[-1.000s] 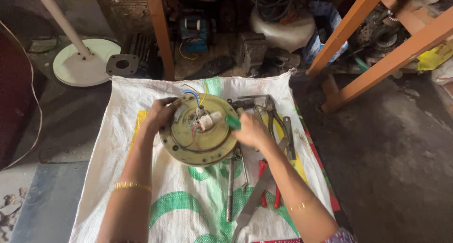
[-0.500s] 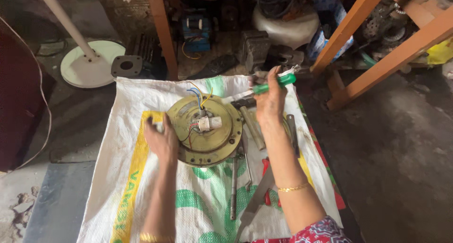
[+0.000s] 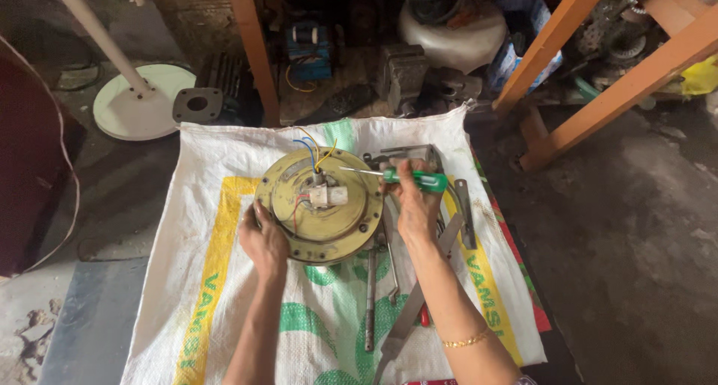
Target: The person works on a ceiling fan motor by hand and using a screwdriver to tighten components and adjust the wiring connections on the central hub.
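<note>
The left hand (image 3: 263, 241) is resting on the yellow round motor housing (image 3: 321, 205) at its 8 o'clock edge, grip closed on the rim. The right hand (image 3: 413, 205), at the housing's 3 o'clock, is gripping a green-handled screwdriver (image 3: 404, 177), tip pointing toward the centre. The housing is lying on a white woven sack (image 3: 224, 295) on the floor.
</note>
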